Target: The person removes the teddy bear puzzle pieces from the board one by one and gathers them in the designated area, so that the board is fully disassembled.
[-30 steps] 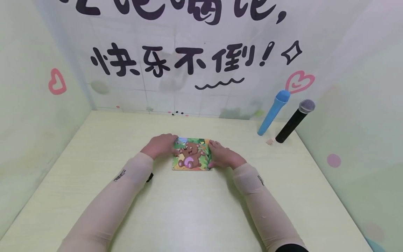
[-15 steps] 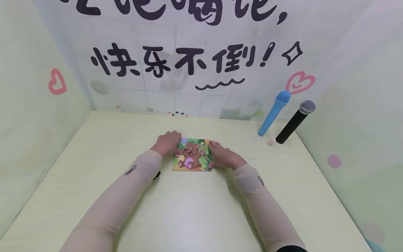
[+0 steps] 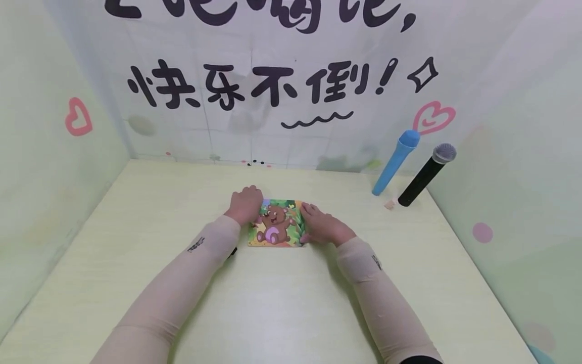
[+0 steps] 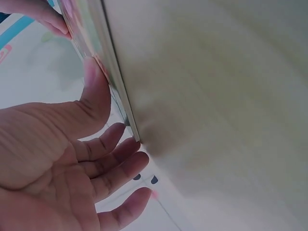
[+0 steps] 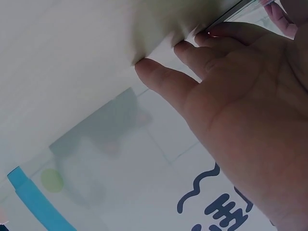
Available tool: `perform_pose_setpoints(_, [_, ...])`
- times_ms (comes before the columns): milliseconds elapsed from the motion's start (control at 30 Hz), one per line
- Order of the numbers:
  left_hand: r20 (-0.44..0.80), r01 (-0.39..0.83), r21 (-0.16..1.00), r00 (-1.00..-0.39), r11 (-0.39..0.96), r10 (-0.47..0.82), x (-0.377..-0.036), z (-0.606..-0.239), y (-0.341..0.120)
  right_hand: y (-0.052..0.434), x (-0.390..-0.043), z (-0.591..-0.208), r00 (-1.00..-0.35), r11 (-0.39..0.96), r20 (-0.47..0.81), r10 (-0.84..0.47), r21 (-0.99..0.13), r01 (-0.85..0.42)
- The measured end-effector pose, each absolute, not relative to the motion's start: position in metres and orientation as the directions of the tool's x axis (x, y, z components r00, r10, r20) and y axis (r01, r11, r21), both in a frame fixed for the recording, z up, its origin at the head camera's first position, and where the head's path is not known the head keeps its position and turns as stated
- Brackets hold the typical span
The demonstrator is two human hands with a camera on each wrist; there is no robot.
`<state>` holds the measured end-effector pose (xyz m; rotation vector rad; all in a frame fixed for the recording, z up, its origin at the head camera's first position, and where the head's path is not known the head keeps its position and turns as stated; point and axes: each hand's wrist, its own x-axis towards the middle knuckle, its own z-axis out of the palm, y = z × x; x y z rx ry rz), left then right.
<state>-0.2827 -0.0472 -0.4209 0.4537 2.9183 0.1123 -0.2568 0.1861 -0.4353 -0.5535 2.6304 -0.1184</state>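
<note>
1. The table (image 3: 282, 303) lies bare in front of and to the left of the bear puzzle board (image 3: 277, 225).
2. At far right, the blue microphone (image 3: 394, 163) and the black microphone (image 3: 426, 174) lean on the wall.
3. Walls close in the back, left and right sides.

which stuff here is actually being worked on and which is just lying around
In hand:
bear puzzle board, flat on the table
left hand, at its left edge
right hand, at its right edge

Lying about:
blue microphone, leaning on the back wall
black microphone, beside it
</note>
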Motion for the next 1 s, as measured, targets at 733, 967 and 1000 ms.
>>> perform_pose_setpoints(733, [-0.173,0.292,0.068,-0.938,0.954,0.3,-0.2895,-0.4202,-0.0442,0.1877,-0.2612,-0.4372,-0.816,0.919,-0.422,-0.395,-0.158,-0.362])
perform_pose_setpoints(967, [-0.173,0.274,0.106,-0.942,0.956,0.289,-0.2881,-0.4205,-0.0457,0.1857,-0.2589,-0.4355,-0.82,0.919,-0.415,-0.394,-0.184,-0.348])
perform_pose_setpoints(1000, [-0.174,0.276,0.112,-0.94,0.955,0.292,-0.2875,-0.4205,-0.0462,0.1855,-0.2584,-0.4354,-0.82,0.918,-0.415,-0.395,-0.184,-0.35])
